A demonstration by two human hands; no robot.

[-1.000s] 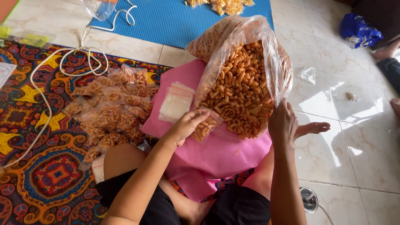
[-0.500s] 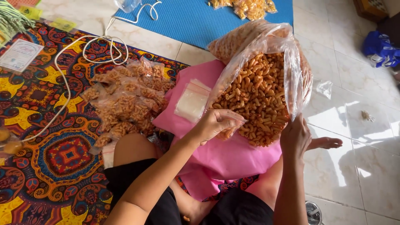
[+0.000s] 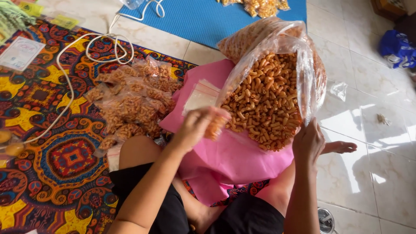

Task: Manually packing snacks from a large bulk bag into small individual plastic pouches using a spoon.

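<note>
Since the earlier frame the left hand [image 3: 197, 127] has lifted out of the big snack bag [image 3: 277, 69], fingers closed on a small filled pouch [image 3: 215, 127]. The bag's mouth lies just right of it; the right hand [image 3: 308, 143] pinches its rim.

White tiled floor [image 3: 372, 173] bears a patterned rug [image 3: 52, 160], a blue mat [image 3: 208, 19] (partly seen).

two hands [image 3: 197, 128], one big snack bag [image 3: 271, 86]
</note>
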